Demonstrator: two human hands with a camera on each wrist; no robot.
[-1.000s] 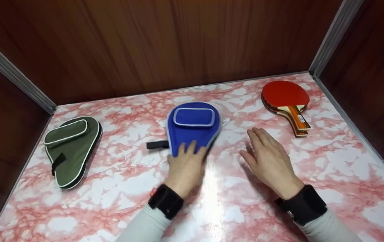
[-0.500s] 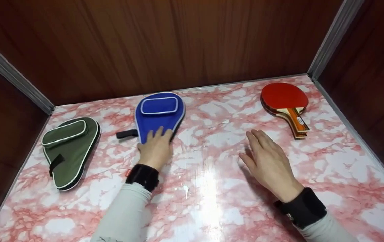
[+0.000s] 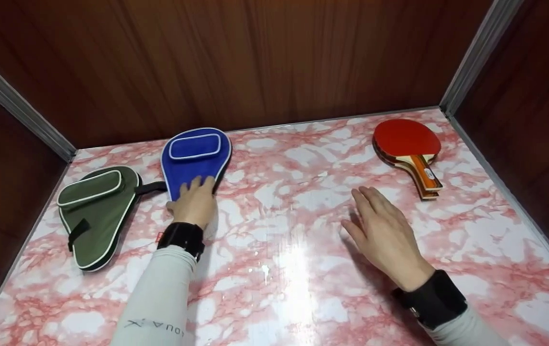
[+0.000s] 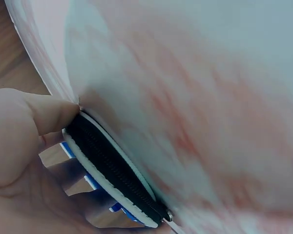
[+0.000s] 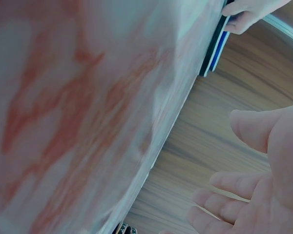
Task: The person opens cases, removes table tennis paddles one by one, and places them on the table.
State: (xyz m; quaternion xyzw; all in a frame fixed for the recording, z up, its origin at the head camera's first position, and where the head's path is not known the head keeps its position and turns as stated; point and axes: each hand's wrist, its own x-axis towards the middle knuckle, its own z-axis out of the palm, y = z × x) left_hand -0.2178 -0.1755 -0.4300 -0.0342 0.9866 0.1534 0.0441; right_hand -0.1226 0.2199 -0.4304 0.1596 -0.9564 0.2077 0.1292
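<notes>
A blue table tennis paddle case (image 3: 192, 169) with white piping and a front pocket lies at the back left of the table in the head view. My left hand (image 3: 195, 203) grips its narrow end, fingers over the top and thumb along the side. The left wrist view shows the case's black zipper edge (image 4: 112, 163) between thumb and fingers. Just left lies a green paddle case (image 3: 101, 211); the blue case's black strap (image 3: 152, 187) reaches its edge. My right hand (image 3: 387, 235) hovers over the table with straight fingers, holding nothing.
Two stacked table tennis paddles, red rubber (image 3: 408, 137) upward, lie at the back right, handles toward me. Dark wooden panels (image 3: 264, 62) wall the back and both sides of the pink marbled table (image 3: 332, 307).
My left hand has slid the blue case leftward and slightly back, from the middle of the table to beside the green case. My right hand has stayed nearly still.
</notes>
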